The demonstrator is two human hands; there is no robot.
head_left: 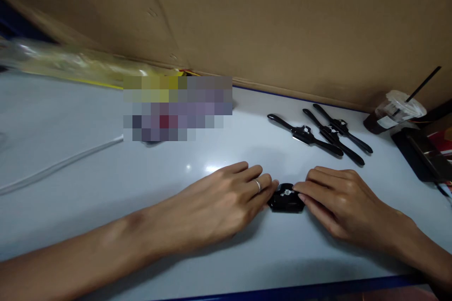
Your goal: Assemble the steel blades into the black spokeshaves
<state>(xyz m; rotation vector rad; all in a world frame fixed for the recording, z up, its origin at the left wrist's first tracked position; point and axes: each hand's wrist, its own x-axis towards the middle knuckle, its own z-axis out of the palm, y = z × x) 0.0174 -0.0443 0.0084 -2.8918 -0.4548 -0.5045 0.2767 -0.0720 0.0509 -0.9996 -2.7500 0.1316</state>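
**Two hands (pixel 235 195) on one black tool (pixel 286 199), three more lying behind**

Both hands are clamped on the one black tool, right of centre in the lower half of the frame. The left hand, one ring (pixel 258 185) on it, closes at the tool's left end; the right hand (pixel 337 200) pinches the right end between thumb and fingers. Both handles are hidden by the hands, while the middle, with its silvery fittings, shows between them.

Above and to the right, three similar two-handled tools (pixel 306 135) lie slantwise on the pale tabletop (pixel 247 263), two close together and one to their left. Farther right are one lidded cup (pixel 393 112) of dark drink with one black straw (pixel 423 83), and one dark flat object (pixel 420 155). One white cable (pixel 63 165) crosses at left, below yellowish plastic (pixel 81 65) in the upper left. One patch near upper centre is pixelated.
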